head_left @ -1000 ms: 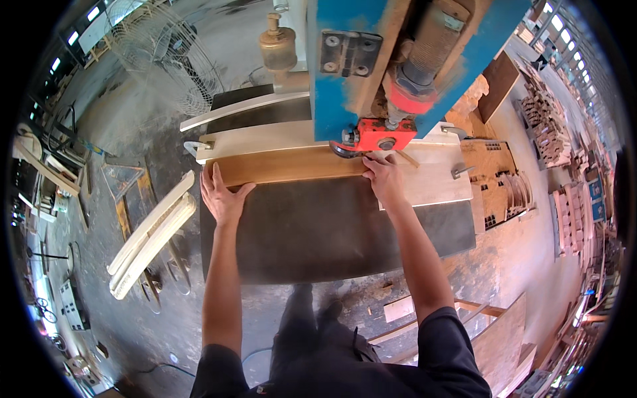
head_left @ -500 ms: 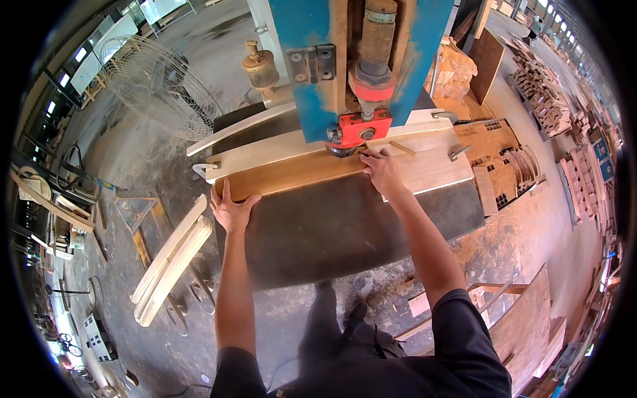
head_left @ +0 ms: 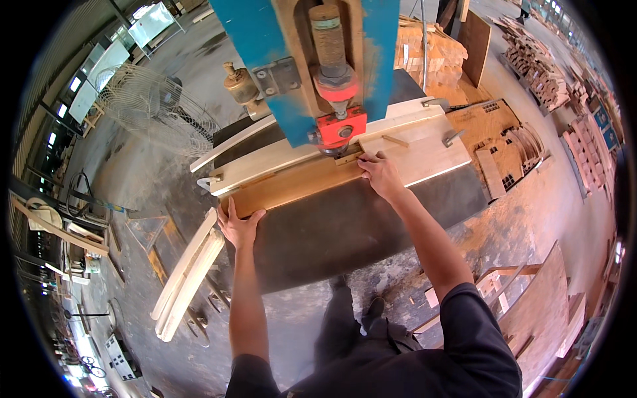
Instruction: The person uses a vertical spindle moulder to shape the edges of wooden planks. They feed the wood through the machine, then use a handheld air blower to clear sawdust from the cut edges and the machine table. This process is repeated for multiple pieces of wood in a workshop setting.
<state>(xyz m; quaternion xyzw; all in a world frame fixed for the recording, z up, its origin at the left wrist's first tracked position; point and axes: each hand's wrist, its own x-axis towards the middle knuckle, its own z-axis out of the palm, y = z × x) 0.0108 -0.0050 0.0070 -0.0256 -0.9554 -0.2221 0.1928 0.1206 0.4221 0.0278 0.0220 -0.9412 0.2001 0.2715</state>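
Note:
A long brown wooden board (head_left: pixel 298 186) lies flat on the dark machine table (head_left: pixel 318 229), along a pale wooden guide (head_left: pixel 245 174). My left hand (head_left: pixel 240 225) grips its left end, thumb against the near edge and fingers at the end. At the other end, my right hand (head_left: pixel 381 176) has its fingertips closed on the board's corner, a short way from the red cutter head (head_left: pixel 342 128). Beneath that head, the cutting part is mostly hidden. A pale plate (head_left: pixel 428 154) lies to the right of my right hand, with a small wood strip (head_left: pixel 395 140) on it.
The blue machine column (head_left: pixel 255 40) rises behind the board. Metal clamps (head_left: pixel 454 138) hold the guide pieces. Several pale curved wood pieces (head_left: pixel 189 275) rest off the table's left side. A wire-cage fan (head_left: pixel 149 109) stands back left; sawdust and stacked wood (head_left: pixel 537 63) lie to the right.
The whole view has tilted and shifted a little. The board's right end and my right hand sit slightly farther from the cutter head, toward me. Both hands keep their hold.

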